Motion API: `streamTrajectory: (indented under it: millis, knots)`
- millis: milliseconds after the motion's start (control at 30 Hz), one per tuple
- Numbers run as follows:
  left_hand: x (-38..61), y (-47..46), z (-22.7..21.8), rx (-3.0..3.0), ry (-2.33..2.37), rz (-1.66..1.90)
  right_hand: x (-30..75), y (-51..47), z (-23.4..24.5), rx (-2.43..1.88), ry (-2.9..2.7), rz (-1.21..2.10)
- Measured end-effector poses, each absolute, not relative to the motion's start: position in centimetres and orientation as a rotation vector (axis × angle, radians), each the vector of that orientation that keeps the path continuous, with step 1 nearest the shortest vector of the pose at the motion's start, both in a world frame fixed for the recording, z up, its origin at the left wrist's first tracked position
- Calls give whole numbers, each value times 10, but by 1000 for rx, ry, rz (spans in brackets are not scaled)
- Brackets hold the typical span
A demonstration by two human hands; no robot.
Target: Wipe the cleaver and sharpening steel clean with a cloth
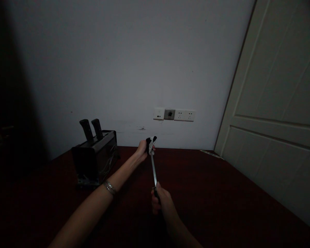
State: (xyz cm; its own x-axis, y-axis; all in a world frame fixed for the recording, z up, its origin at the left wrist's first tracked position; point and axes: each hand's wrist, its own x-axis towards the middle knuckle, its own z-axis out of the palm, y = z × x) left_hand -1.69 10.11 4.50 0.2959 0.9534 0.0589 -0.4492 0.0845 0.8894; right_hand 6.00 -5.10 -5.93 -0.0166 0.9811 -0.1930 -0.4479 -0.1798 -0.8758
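Note:
My right hand (162, 201) is closed round the dark handle of a sharpening steel (154, 169), a long thin grey rod that points away from me. At the rod's far end, my left hand (142, 148) grips a black-and-white cloth (151, 144). The cloth sits around the rod's tip, which it hides. Both hands are above the dark red table (196, 193). The picture is dim, and the left fingers are partly hidden behind the cloth.
A knife block (84, 163) with two black-handled knives (86, 129) stands left of my left arm. Behind the table is a wall with a row of sockets (184, 115). A pale panelled door (274, 144) is on the right, with a thin strip (212, 154) near it.

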Motion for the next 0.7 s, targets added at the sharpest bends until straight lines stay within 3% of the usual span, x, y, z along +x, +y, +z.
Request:
streamTrajectory:
  millis: [167, 433, 700]
  knots:
    - [-17, 101, 52, 897, 445, 1182, 64, -50, -51, -934, -784, 1596]
    - [-21, 101, 63, 786, 228, 1235, 75, -55, -45, -556, -587, 2012]
    - [-50, 118, 68, 660, 268, 1466, 71, -54, -52, -643, -679, 1926]
